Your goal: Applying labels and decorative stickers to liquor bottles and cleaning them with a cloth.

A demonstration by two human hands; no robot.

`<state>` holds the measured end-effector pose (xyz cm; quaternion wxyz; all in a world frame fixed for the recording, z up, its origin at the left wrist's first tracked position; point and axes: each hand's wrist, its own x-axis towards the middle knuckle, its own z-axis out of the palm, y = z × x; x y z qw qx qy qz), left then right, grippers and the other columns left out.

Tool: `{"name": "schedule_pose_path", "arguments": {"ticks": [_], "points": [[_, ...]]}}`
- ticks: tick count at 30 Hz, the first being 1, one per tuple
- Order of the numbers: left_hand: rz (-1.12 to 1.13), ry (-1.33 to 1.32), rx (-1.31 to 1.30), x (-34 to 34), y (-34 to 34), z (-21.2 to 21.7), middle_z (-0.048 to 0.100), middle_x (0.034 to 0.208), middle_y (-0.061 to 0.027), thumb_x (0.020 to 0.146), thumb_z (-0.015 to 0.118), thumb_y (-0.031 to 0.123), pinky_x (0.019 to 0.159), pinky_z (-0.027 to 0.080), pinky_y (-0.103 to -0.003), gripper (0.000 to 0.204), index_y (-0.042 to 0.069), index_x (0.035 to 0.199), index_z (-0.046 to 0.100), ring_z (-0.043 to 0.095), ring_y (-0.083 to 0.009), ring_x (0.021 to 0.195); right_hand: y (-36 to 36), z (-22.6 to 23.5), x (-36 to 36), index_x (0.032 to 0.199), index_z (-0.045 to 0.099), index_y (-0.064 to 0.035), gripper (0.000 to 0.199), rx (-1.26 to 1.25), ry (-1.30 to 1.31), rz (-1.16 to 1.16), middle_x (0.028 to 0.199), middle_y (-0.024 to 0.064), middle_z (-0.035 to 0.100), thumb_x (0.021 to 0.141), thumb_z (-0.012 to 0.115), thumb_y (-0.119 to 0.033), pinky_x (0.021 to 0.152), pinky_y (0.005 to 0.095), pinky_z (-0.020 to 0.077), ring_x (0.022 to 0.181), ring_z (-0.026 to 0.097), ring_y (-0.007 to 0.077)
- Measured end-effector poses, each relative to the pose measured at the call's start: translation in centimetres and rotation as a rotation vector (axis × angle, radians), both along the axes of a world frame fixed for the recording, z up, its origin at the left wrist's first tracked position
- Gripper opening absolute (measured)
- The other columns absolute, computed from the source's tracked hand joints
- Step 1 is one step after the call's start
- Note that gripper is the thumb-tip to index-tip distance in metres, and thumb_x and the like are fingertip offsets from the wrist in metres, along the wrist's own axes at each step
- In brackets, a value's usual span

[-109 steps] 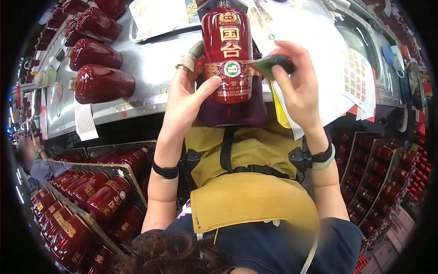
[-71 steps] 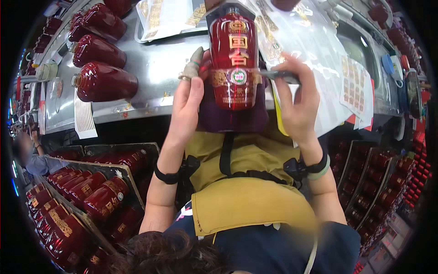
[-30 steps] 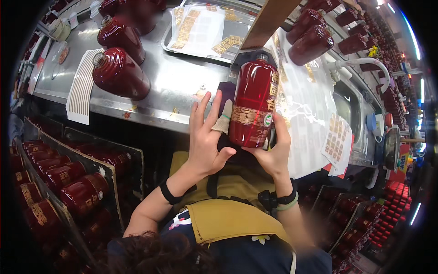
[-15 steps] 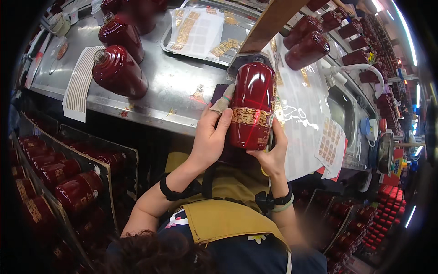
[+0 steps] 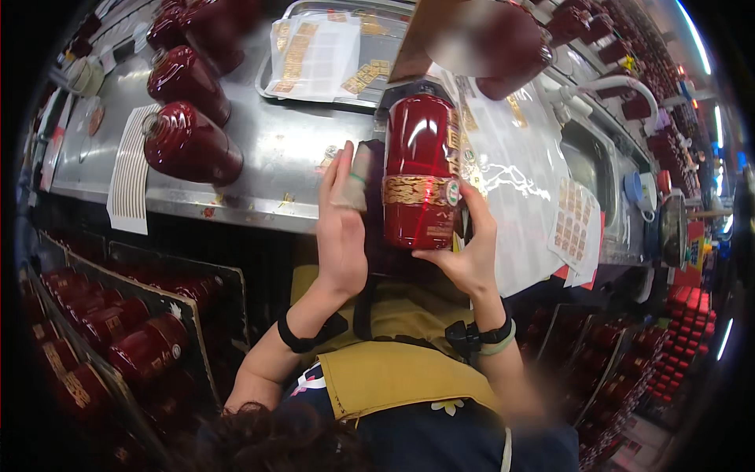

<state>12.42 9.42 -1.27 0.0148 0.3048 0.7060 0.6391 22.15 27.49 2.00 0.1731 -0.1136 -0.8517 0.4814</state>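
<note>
A glossy dark red bottle (image 5: 417,145) lies on its side on dark cloth (image 5: 375,181), its base toward me and its neck pointing away. An ornate gold band (image 5: 413,190) runs round its lower body, with a small round emblem at the right. My right hand (image 5: 472,256) grips the base end, thumb underneath and fingers along the right side. Beside the bottle on the left, my left hand (image 5: 344,224) is off it, fingers stretched out. A pale finger cover (image 5: 351,189) sits on some of its fingers.
Several red bottles (image 5: 197,145) stand at left near a striped label sheet (image 5: 128,173). A metal tray (image 5: 275,86) holds sheets of gold stickers. At right are a sticker sheet (image 5: 572,224), a sink (image 5: 590,161) and a white faucet (image 5: 609,88). Bottle-filled crates (image 5: 197,330) stand below.
My left hand has come off the bottle to the left, its fingers straightening. The bottle has rolled slightly, bringing the band's round emblem into sight. My right hand stays on the base.
</note>
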Motion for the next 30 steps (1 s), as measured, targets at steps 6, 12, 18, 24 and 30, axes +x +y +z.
{"name": "schedule_pose_path", "arguments": {"ticks": [6, 12, 18, 24, 30], "points": [[0.0, 0.289, -0.246, 0.7, -2.6, -0.3, 0.03, 0.168, -0.0294, 0.097, 0.062, 0.066, 0.125, 0.022, -0.056, 0.098, -0.003, 0.161, 0.036, 0.025, -0.0476, 0.156, -0.2, 2.4, -0.5, 0.143, 0.055, 0.0035, 0.109, 0.329, 0.034, -0.042, 0.125, 0.0185, 0.066, 0.054, 0.104, -0.036, 0.093, 0.0398, 0.0565, 0.109, 0.07, 0.0324], [0.05, 0.369, -0.344, 0.6, -0.1, -0.4, 0.045, 0.156, -0.0217, 0.072, 0.096, 0.028, 0.118, 0.039, -0.049, 0.101, -0.002, 0.154, 0.045, 0.045, -0.0399, 0.143, -1.1, 3.3, -0.4, 0.142, 0.059, -0.0009, 0.105, 0.376, -0.067, -0.018, 0.126, 0.0146, 0.06, 0.055, 0.102, -0.042, 0.088, 0.0407, 0.0571, 0.103, 0.069, 0.0326], [0.018, 0.185, -0.216, 0.1, 0.3, -1.0, 0.053, 0.152, -0.0224, 0.069, 0.096, 0.014, 0.104, 0.054, -0.04, 0.097, -0.006, 0.152, 0.048, 0.062, -0.0339, 0.131, 0.2, 2.4, -0.8, 0.134, 0.064, 0.0009, 0.07, 0.082, 0.064, -0.079, 0.108, 0.0135, 0.065, 0.079, 0.092, -0.031, 0.082, 0.0362, 0.0553, 0.094, 0.068, 0.0251], [-0.087, 0.194, -0.288, -0.9, -1.1, 1.0, 0.05, 0.155, -0.0258, 0.08, 0.091, 0.036, 0.117, 0.043, -0.041, 0.098, -0.006, 0.155, 0.044, 0.054, -0.0367, 0.14, 0.1, 0.4, -1.5, 0.142, 0.057, -0.0006, 0.063, -0.503, -0.057, -0.138, 0.093, -0.0027, 0.055, 0.091, 0.085, -0.024, 0.074, 0.0221, 0.0447, 0.083, 0.051, 0.0046], [-0.122, -0.635, 0.183, -0.3, 1.7, 1.7, 0.068, 0.126, -0.0131, 0.107, 0.067, 0.025, 0.101, 0.05, -0.033, 0.044, -0.007, 0.135, 0.059, 0.063, -0.0162, 0.113, -0.2, -0.6, -1.9, 0.148, 0.05, 0.0034, 0.069, -0.708, -0.075, -0.133, 0.094, -0.0044, 0.051, 0.095, 0.083, -0.025, 0.074, 0.0199, 0.0429, 0.083, 0.046, 0.0032]]}}
